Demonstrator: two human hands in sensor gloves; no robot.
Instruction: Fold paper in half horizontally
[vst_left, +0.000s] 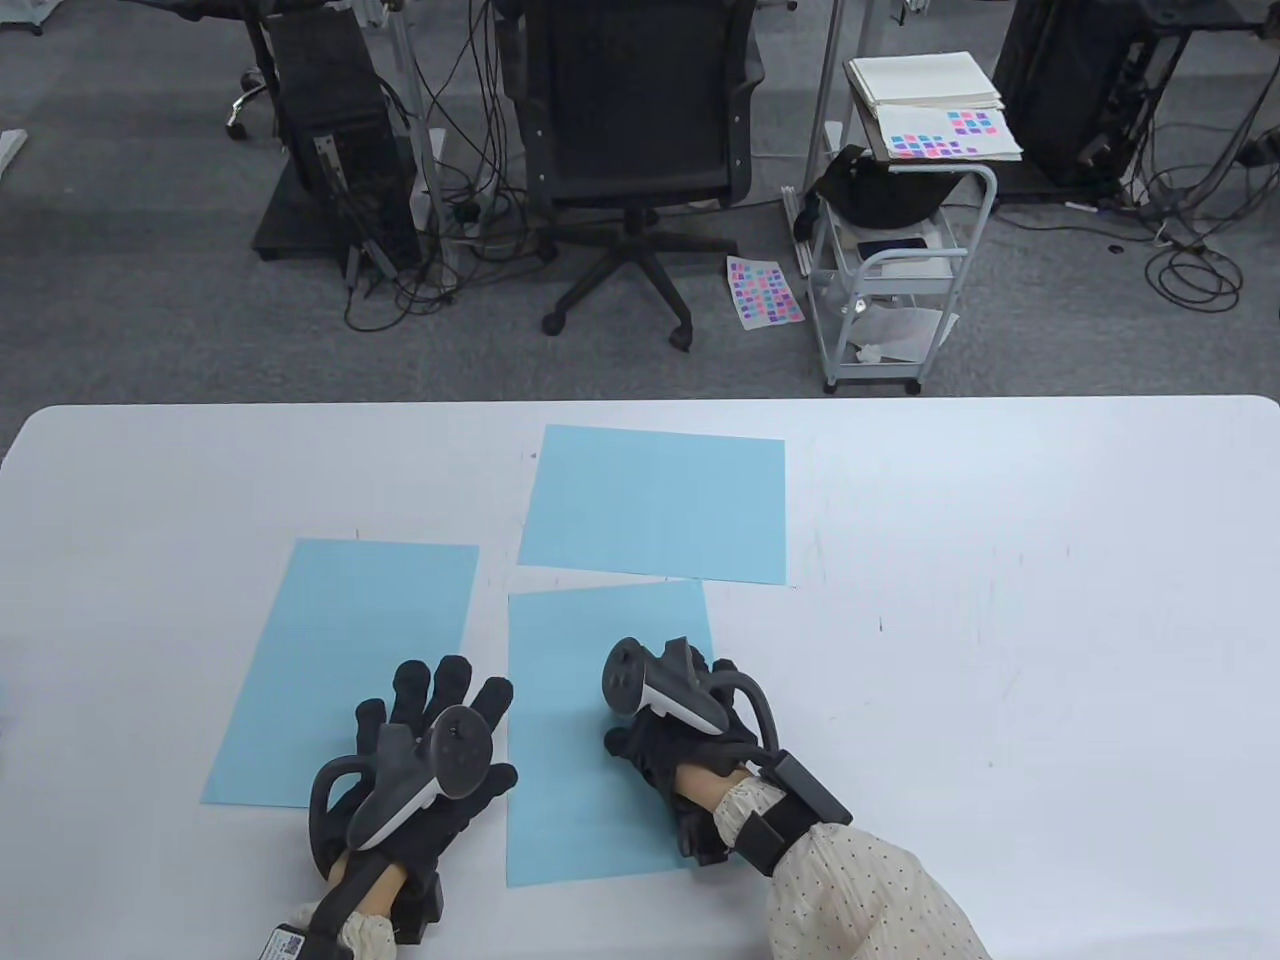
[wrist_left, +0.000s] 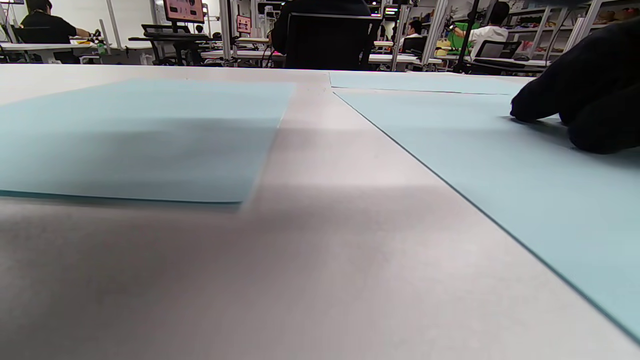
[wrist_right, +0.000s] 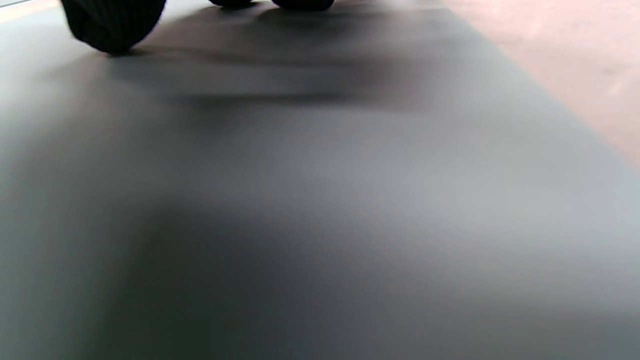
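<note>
Under the right hand (vst_left: 668, 725) lay one light-blue paper sheet (vst_left: 590, 640), flat on the white table (vst_left: 1000, 600), long side running away from the person; the hand rested on the sheet's right half, fingers bent downward with their tips touching the paper, nothing gripped. Right wrist view showed two or three dark gloved fingertips (wrist_right: 112, 25) set down on a shadowed flat surface; whether they pressed hard could not be told. Left hand (vst_left: 425, 760): fingers spread and fairly straight, palm down, lying across the near right corner of a second blue sheet (vst_left: 340, 660) and the bare strip of table between the two sheets, thumb reaching toward the left edge of the sheet under the right hand. Left wrist view: second sheet to the left, the right hand's sheet to the right with that hand's dark fingers (wrist_left: 590, 100) resting on it, grey tabletop between. Beyond both hands, a third blue sheet (vst_left: 655, 500), turned broadside, just past the far edge of the right hand's sheet. No fold visible in any sheet. Farther off, past the table's far edge: black office chair (vst_left: 630, 130) and wheeled white cart (vst_left: 900, 260) stacked with papers.
</note>
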